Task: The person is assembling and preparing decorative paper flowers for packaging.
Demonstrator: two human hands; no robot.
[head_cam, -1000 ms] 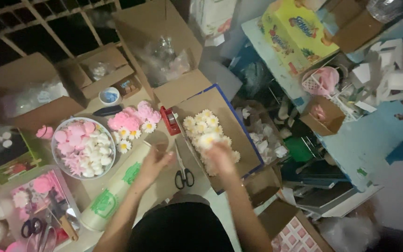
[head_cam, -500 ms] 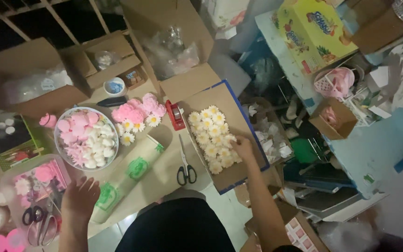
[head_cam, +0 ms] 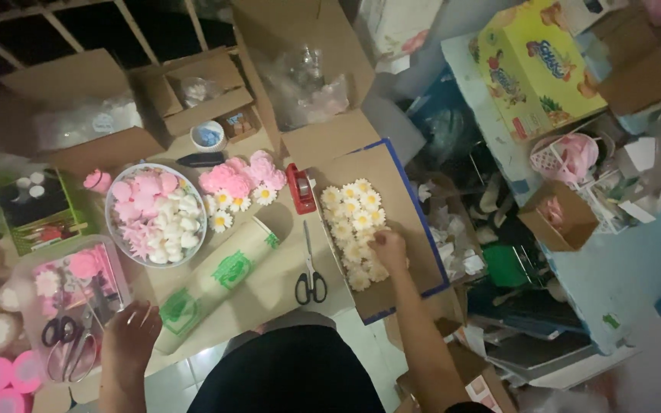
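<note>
Both arms reached forward from the torso, spread wide apart. Left hand (head_cam: 133, 334) low at the left, back of the hand up, fingers loosely curled and pointing away from the body; forearm ran up from the bottom edge, nearly straight. Right hand (head_cam: 389, 249) stretched farther out and higher, wrist bent down, fingers bunched together with tips pressed downward, knuckles toward the camera. Right forearm long and bare, angled from the lower right. Whether either hand gripped anything could not be told.
</note>
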